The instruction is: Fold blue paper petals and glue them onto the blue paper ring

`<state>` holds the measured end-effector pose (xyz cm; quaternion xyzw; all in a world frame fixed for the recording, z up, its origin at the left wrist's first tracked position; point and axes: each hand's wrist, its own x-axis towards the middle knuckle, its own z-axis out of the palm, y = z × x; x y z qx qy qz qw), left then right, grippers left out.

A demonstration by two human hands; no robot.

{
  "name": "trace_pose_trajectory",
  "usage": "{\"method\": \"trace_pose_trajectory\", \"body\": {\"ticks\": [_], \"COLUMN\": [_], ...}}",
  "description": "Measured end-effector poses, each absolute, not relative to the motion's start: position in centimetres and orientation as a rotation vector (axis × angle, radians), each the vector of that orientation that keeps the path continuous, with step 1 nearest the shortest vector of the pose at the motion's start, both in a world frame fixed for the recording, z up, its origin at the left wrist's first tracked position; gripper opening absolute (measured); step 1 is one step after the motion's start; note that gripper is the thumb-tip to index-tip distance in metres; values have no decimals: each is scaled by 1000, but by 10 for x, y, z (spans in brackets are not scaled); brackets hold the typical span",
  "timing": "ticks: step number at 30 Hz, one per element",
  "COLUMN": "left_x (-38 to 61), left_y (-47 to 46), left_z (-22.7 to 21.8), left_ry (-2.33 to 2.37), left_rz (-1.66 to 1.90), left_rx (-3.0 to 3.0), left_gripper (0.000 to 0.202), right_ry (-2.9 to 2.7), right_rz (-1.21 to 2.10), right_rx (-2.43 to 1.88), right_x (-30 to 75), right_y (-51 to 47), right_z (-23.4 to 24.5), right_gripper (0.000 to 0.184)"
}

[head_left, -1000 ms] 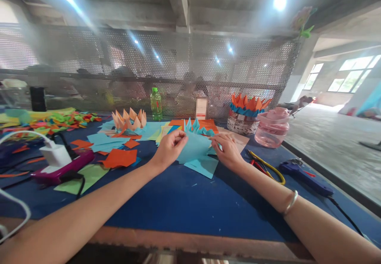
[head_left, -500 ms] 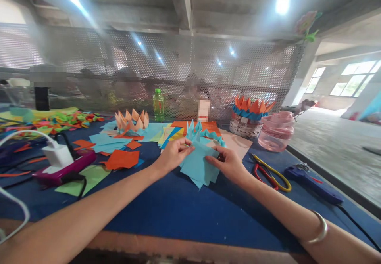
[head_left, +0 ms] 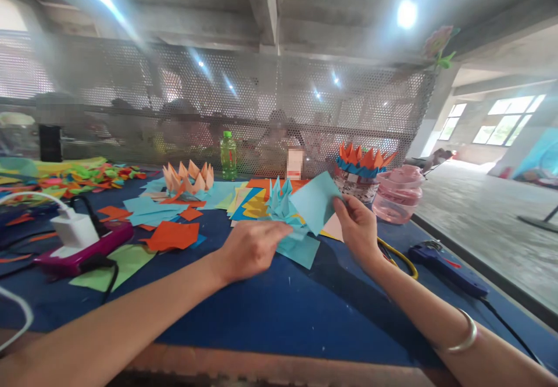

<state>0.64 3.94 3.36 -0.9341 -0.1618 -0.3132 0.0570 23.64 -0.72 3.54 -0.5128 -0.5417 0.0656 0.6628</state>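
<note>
Since the earlier frame, the right hand (head_left: pixel 358 230) has lifted a pale blue paper square (head_left: pixel 316 202) up and away from the left hand (head_left: pixel 250 250); its thumb and fingers pinch the square by a lower corner, which leaves most of the sheet free and tilted in the air at the centre of the frame; the left hand, slightly blurred, holds nothing, its fingers spread loosely and pointing toward a second blue square (head_left: pixel 300 251) lying on the blue table mat (head_left: pixel 279 311); just behind that square stands a spiky folded blue paper piece (head_left: pixel 279 204), close to both hands, perhaps so it stays within easy reach; cut paper scraps, including an orange piece (head_left: pixel 175 236), spread toward the left, around a peach paper crown (head_left: pixel 188 179); a finished-looking orange and blue paper crown (head_left: pixel 361 163) sits on a woven holder (head_left: pixel 355 186) at upper right, raised above the loose sheets, beside a pink plastic jar (head_left: pixel 397 195); a blue glue gun (head_left: pixel 447 267) lies at right, apart from the paper, perhaps to keep its heat away.
</note>
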Motion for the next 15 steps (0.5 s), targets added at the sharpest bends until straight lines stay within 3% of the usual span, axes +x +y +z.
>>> {"method": "trace_pose_trajectory", "body": {"ticks": [3, 5, 8, 12, 15], "left_x": [11, 14, 16, 20, 23], "left_y": [25, 21, 27, 42, 45], "left_z": [31, 34, 40, 41, 40], "left_ry": [-349, -413, -780, -1372, -1553], "left_rz": [-614, -587, -888, -1545, -1721], "left_rx": [-3054, -3194, -3408, -3528, -3618], "left_gripper": [26, 29, 33, 38, 43], "right_ry": [-1205, -1221, -1233, -1187, -1142], "right_rz": [156, 198, 342, 643, 810], "right_rx": [-1138, -1137, -1087, -1024, -1008], "right_x": [237, 235, 227, 213, 205], "right_y": [-8, -7, -9, -17, -24], "right_z": [36, 34, 31, 32, 32], "right_gripper": [27, 26, 27, 27, 27]}}
